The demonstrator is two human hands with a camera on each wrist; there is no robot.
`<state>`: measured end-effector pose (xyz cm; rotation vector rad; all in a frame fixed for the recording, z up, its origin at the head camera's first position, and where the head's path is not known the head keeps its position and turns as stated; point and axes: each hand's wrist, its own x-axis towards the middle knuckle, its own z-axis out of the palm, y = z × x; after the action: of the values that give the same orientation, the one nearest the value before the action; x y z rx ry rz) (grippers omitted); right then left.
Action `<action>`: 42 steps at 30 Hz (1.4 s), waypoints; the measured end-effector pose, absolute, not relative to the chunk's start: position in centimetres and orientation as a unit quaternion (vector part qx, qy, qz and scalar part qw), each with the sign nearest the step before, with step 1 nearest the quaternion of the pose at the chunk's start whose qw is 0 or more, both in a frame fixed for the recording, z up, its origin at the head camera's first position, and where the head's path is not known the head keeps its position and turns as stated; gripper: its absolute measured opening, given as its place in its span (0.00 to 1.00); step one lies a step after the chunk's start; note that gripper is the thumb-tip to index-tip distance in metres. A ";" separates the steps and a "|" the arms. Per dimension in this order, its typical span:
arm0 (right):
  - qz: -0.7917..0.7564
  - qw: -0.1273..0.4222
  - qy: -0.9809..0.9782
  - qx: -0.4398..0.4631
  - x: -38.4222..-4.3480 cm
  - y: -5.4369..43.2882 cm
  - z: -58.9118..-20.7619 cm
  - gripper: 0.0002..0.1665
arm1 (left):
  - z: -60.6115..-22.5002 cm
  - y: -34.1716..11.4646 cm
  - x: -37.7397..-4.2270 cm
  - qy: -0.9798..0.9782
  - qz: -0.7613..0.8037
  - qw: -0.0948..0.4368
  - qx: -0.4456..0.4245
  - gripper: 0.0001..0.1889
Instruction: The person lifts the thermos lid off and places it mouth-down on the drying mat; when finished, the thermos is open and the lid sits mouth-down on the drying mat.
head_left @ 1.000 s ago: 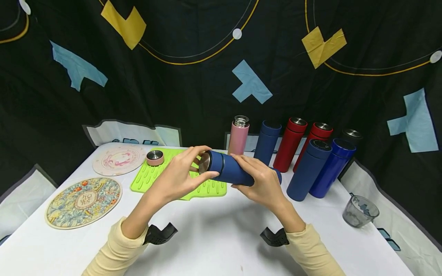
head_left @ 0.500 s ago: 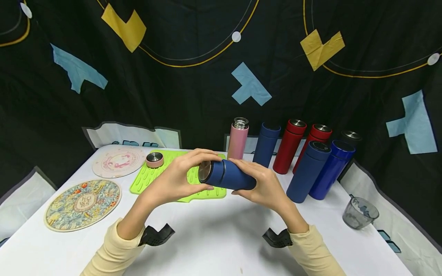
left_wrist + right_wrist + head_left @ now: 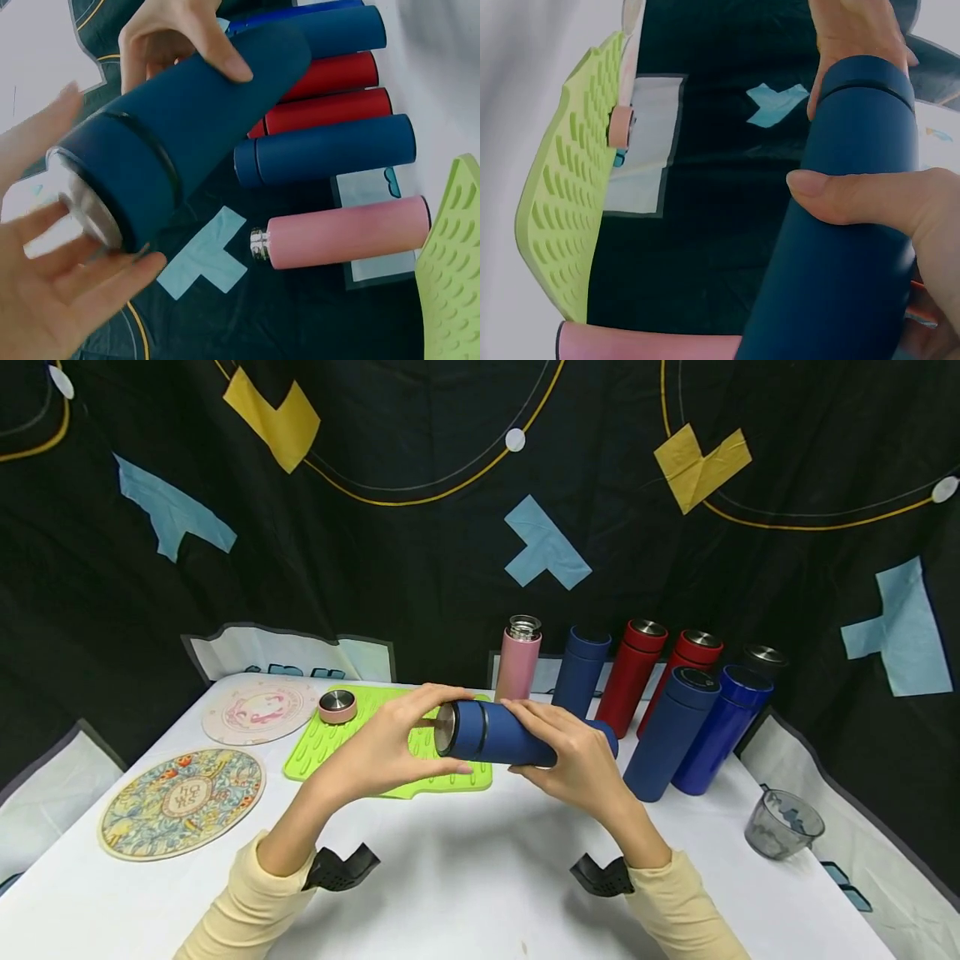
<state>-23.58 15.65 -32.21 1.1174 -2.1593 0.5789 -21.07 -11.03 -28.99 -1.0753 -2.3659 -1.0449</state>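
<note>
Held sideways above the white table [image 3: 450,877], a blue bottle [image 3: 512,739] lies in the grasping grip of the right hand [image 3: 576,752]; the left hand [image 3: 382,745], unclenched, frames its lid [image 3: 471,729]; should the right hand slacken, it could drop

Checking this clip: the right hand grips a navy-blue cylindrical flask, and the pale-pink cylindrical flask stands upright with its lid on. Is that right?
Not quite: the pale-pink flask is uncapped, not lidded; its shiny bare neck shows in the left wrist view. The rest holds: that flask stands upright, and the right hand grips a navy-blue flask.
</note>
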 end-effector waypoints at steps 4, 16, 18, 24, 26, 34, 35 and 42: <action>0.243 0.297 -0.822 0.420 -23.7 15.9 -32.4 0.51 | -29.0 -11.3 -21.3 -0.813 -0.342 0.175 -0.438 0.39; 0.220 0.315 -0.820 0.425 -23.7 15.8 -32.1 0.51 | -28.6 -11.2 -21.0 -0.847 -0.389 0.138 -0.335 0.37; 0.223 0.310 -0.821 0.424 -23.7 15.8 -32.0 0.50 | -28.6 -11.2 -21.0 -0.848 -0.370 0.140 -0.353 0.40; 0.245 0.289 -0.820 0.429 -23.7 15.9 -32.0 0.50 | -28.8 -11.0 -21.3 -0.820 -0.331 0.164 -0.436 0.44; 0.250 0.286 -0.819 0.430 -23.7 16.0 -31.9 0.50 | -28.8 -10.9 -21.4 -0.814 -0.332 0.172 -0.444 0.42; 0.255 0.285 -0.815 0.435 -23.6 16.0 -31.8 0.50 | -28.9 -10.7 -21.2 -0.819 -0.341 0.186 -0.423 0.38; 0.253 0.286 -0.815 0.436 -23.6 16.0 -31.8 0.50 | -29.0 -10.7 -21.2 -0.822 -0.347 0.184 -0.412 0.38; 0.247 0.287 -0.818 0.434 -23.6 15.9 -31.9 0.50 | -29.2 -10.7 -21.2 -0.836 -0.357 0.166 -0.382 0.42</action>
<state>-23.64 15.88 -31.90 1.1597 -2.1848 0.6599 -21.23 -10.70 -29.23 -1.0881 -2.3801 -1.0169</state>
